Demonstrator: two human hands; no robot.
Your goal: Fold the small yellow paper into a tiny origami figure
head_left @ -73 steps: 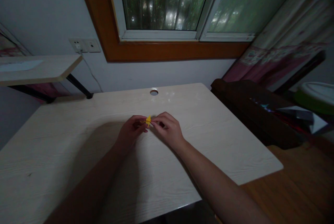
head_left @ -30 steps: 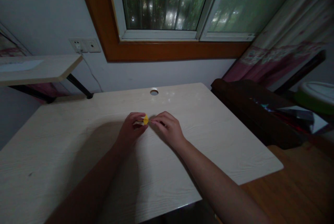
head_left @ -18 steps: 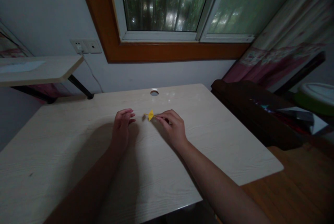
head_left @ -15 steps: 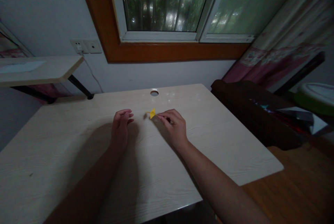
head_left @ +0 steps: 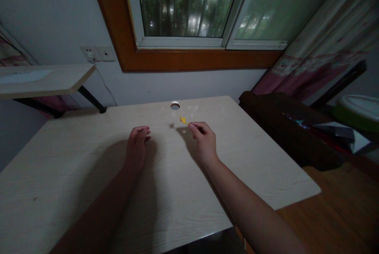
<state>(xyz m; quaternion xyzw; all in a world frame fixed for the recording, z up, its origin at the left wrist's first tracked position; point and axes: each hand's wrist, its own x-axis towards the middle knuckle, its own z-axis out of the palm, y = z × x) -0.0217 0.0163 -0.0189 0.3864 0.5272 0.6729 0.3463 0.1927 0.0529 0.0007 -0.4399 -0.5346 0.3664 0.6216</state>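
Between the thumb and fingertips of my right hand [head_left: 204, 137] is a small yellow paper crane [head_left: 184, 120], pinched by one thin end. Its other end points away to the left, held just above the table, where a small shadow falls. My left hand [head_left: 137, 139] rests on its side on the table, left of the crane and apart from it. Its fingers are loosely bent, and I see nothing in them.
The pale wood-grain table [head_left: 183, 190] has a round cable hole [head_left: 175, 106] near its back edge. At the left stands a raised shelf [head_left: 59, 82] on black legs. Beyond the table's right edge is a dark wooden piece of furniture [head_left: 272, 127] with things on it.
My right hand has moved a little right and away from me with the paper crane, which has turned and shows narrower. My left hand stays almost in place.
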